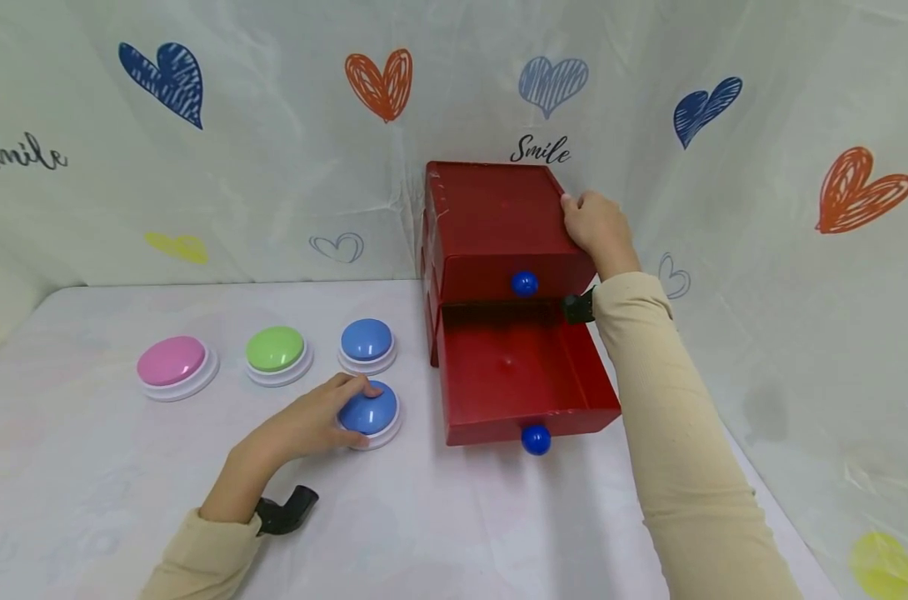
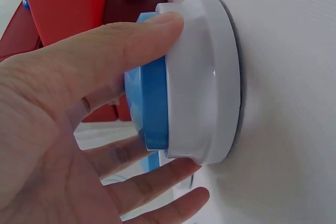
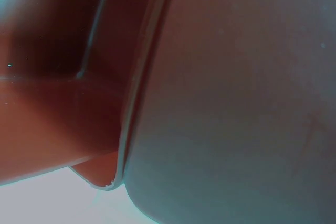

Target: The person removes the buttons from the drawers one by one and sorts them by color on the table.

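My left hand (image 1: 311,425) grips the nearer blue push button (image 1: 369,410), which has a domed top on a white base. In the left wrist view the thumb (image 2: 152,32) lies across one side of the button (image 2: 194,77), and the other fingers are round its opposite side. My right hand (image 1: 598,227) holds the top right edge of a red drawer cabinet (image 1: 491,200); its fingertips are largely hidden. Below, the lower drawer (image 1: 510,375) is pulled out, showing bare red inside and a blue knob (image 1: 536,439) in front. The upper drawer, with its blue knob (image 1: 525,283), is closed.
Another blue button (image 1: 366,342) stands just behind the gripped one. Farther left are a green button (image 1: 275,350) and a pink button (image 1: 172,362). A white cloth (image 1: 109,483) covers the table; a heart-printed sheet (image 1: 274,183) hangs behind and to the right.
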`<state>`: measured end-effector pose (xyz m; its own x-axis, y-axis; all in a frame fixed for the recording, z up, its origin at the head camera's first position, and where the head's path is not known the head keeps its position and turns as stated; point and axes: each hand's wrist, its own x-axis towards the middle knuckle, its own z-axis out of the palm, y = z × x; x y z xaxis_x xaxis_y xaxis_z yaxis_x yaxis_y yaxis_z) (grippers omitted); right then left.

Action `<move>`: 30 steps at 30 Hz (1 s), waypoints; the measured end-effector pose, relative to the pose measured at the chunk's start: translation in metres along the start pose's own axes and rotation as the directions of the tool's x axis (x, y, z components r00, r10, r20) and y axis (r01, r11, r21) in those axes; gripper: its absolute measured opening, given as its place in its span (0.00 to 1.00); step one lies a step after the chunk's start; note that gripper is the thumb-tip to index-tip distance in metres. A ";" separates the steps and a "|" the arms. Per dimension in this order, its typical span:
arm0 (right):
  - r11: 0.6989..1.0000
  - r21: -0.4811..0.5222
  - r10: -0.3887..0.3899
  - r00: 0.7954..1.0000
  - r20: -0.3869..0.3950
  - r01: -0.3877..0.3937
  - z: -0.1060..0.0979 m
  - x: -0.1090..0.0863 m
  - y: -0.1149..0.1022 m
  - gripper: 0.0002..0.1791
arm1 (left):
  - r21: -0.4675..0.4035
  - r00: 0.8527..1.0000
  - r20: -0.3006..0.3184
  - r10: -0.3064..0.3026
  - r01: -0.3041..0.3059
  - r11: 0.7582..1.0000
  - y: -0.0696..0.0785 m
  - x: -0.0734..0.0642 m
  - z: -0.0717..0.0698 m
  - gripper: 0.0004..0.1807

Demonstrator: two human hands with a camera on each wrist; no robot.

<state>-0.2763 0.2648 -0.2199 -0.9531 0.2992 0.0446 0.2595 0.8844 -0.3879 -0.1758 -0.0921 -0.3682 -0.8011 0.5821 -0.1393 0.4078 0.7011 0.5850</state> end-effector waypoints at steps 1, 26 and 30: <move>1.000 0.001 0.002 1.000 0.001 -0.002 0.000 0.000 0.000 0.27 | 0.004 1.000 -0.004 0.006 -0.006 1.000 0.000 0.000 0.000 0.28; 1.000 -0.001 0.005 1.000 0.007 -0.005 0.000 0.000 -0.001 0.28 | 0.001 0.997 -0.064 0.030 -0.030 1.000 0.006 -0.002 -0.003 0.24; 1.000 -0.004 0.008 1.000 0.007 -0.008 0.000 0.000 0.000 0.28 | 0.016 0.990 -0.117 0.073 -0.072 0.997 0.013 -0.004 -0.004 0.22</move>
<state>-0.2763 0.2646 -0.2200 -0.9522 0.3035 0.0347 0.2675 0.8833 -0.3849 -0.1693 -0.0872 -0.3566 -0.8149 0.5796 -0.0015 0.4712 0.6639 0.5807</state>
